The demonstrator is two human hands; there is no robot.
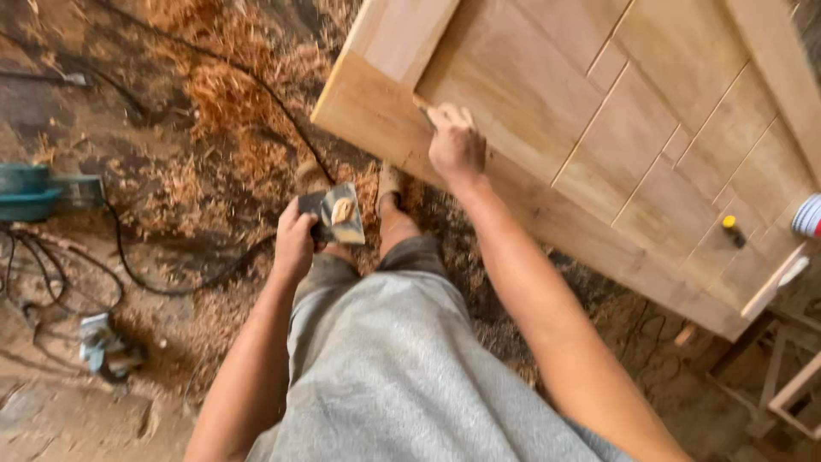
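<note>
Soft, even daylight lit the scene, brightest across the pale panelled wooden door [616,128] to my right, with no harsh glare. The dark dirt floor strewn with orange wood shavings [214,103] sat dimmer. My right hand [456,145] looked slightly smeared by motion, and the whole picture was soft, stretched toward its edges.

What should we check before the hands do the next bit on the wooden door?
1. Right hand presses a small tool on the door: ok.
2. Left hand grips the scraper with a dab of filler: ok.
3. Filler enough: cannot tell.
4. Cable on the floor near the feet: not ok.
5. Small yellow-capped thing sits steady on the door: ok.
6. Door's supports firm: cannot tell.
</note>
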